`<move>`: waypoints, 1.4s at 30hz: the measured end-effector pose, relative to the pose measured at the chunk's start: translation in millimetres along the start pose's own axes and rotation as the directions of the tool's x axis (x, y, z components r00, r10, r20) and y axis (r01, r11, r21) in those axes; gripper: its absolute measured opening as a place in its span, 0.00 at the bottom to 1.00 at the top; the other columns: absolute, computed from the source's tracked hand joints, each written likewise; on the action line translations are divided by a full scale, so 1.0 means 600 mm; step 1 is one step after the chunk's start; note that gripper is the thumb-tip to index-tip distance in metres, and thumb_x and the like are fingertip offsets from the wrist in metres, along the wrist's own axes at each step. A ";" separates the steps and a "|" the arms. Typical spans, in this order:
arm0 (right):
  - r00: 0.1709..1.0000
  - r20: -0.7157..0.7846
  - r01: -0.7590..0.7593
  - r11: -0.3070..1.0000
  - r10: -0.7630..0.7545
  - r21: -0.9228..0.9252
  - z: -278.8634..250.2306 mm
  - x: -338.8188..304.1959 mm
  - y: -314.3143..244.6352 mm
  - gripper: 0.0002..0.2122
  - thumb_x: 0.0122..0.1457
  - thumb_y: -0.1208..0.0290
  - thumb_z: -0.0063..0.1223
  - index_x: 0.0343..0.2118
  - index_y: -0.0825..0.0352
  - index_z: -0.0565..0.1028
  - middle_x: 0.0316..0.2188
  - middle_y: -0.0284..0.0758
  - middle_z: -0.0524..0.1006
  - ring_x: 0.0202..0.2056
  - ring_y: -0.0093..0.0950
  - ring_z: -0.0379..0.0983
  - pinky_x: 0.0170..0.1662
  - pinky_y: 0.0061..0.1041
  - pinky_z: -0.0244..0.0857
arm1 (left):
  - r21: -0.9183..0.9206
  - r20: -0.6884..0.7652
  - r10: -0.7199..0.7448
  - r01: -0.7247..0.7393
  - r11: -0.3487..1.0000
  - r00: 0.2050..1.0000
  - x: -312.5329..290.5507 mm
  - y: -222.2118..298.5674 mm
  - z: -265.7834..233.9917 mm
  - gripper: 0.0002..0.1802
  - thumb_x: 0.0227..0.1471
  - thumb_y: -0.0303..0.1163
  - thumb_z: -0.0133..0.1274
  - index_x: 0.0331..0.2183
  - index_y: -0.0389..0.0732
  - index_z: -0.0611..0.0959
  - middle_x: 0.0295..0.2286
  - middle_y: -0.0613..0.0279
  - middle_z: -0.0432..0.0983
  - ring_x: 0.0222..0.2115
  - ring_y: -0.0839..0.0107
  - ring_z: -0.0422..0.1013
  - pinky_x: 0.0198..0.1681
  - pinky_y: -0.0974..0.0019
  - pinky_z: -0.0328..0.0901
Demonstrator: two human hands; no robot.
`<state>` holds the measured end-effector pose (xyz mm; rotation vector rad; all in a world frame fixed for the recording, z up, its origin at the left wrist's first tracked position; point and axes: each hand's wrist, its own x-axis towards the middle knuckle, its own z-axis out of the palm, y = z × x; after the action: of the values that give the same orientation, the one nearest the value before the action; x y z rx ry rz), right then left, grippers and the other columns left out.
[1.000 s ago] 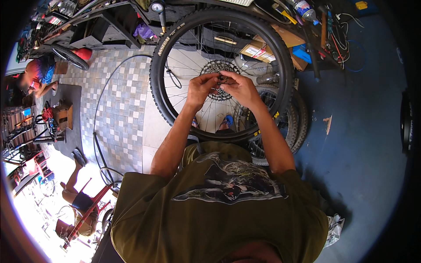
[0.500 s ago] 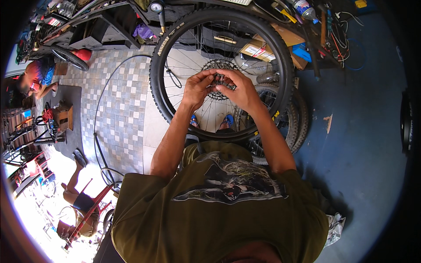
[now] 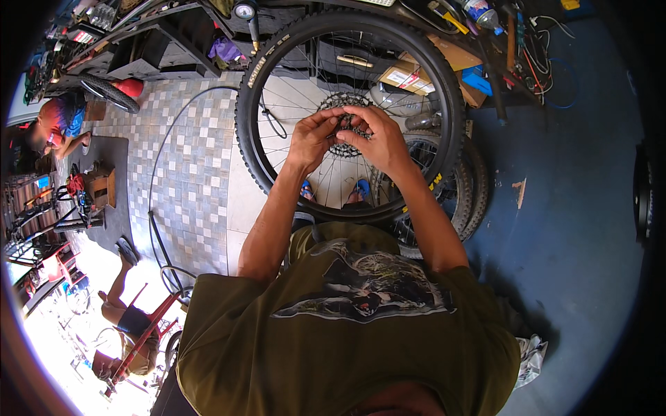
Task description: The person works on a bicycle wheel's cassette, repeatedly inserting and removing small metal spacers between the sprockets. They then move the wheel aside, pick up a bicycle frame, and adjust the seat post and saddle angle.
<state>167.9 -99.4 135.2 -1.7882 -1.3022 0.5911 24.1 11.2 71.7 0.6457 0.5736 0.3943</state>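
One grey metal cassette [image 3: 342, 99], its toothed rings stepped and partly covered, sits at the centre of one spoked, knobby-tyred wheel [image 3: 247, 149]. A left hand [image 3: 311, 142] and a right hand [image 3: 383, 142] meet over the wheel's middle, fingers bent; whether they grasp anything cannot be told. Two knobby tyres [image 3: 479, 191] overlap right of the wheel; one curved black hose [image 3: 151, 213] lies left, on checkered tiles [image 3: 198, 156].

There is room to pass between the two forearms [image 3: 270, 215], over the near edge of the wheel [image 3: 453, 111]. Beyond it, cardboard boxes [image 3: 456, 58] stand in the way; other wheels [image 3: 479, 191] crowd its right side, and a black hose [image 3: 150, 208] crosses the tiled floor [image 3: 198, 166] leftward.
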 end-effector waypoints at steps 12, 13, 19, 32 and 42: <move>1.000 -0.004 0.010 0.998 -0.010 -0.060 0.007 -0.010 0.003 0.26 0.52 0.69 0.71 0.54 0.62 0.72 0.40 0.37 0.79 0.39 0.32 0.78 0.41 0.31 0.73 | -0.035 -0.002 0.066 -0.066 0.997 0.998 0.001 0.007 0.004 0.12 0.65 0.25 0.52 0.49 0.37 0.80 0.39 0.62 0.80 0.39 0.73 0.76 0.37 0.68 0.73; 0.999 -0.007 0.034 0.996 -0.035 -0.083 0.009 -0.011 0.003 0.27 0.52 0.69 0.70 0.54 0.61 0.71 0.41 0.37 0.79 0.40 0.33 0.78 0.41 0.32 0.73 | -0.046 -0.006 0.076 -0.076 0.996 0.997 0.001 0.006 0.005 0.11 0.65 0.24 0.52 0.49 0.37 0.80 0.39 0.62 0.80 0.39 0.73 0.76 0.37 0.68 0.72; 1.000 0.000 0.030 0.990 -0.030 -0.140 0.010 -0.014 -0.015 0.26 0.55 0.71 0.67 0.57 0.59 0.69 0.41 0.37 0.78 0.40 0.37 0.77 0.42 0.35 0.73 | -0.095 0.063 0.154 -0.148 0.984 0.986 0.006 0.003 0.000 0.10 0.64 0.22 0.51 0.47 0.37 0.80 0.39 0.61 0.80 0.39 0.73 0.76 0.37 0.68 0.72; 0.997 -0.015 0.068 0.990 -0.071 -0.120 0.010 -0.020 0.002 0.24 0.57 0.70 0.65 0.56 0.56 0.72 0.38 0.36 0.78 0.37 0.38 0.78 0.39 0.35 0.73 | -0.083 0.114 0.152 -0.143 0.986 0.982 0.000 0.009 0.003 0.11 0.65 0.23 0.51 0.49 0.38 0.78 0.40 0.61 0.78 0.41 0.72 0.75 0.42 0.63 0.71; 0.991 0.020 -0.130 0.918 0.133 0.375 0.013 -0.018 0.012 0.22 0.58 0.80 0.63 0.56 0.65 0.70 0.33 0.31 0.76 0.35 0.18 0.75 0.38 0.21 0.70 | 0.037 0.067 0.161 -0.164 0.986 0.985 -0.018 0.036 0.022 0.13 0.64 0.23 0.51 0.50 0.37 0.77 0.38 0.61 0.80 0.38 0.75 0.76 0.38 0.70 0.70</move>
<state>162.1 -107.8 123.9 -1.5609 -0.9877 0.8487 19.9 15.4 98.4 0.7458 0.4712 0.5140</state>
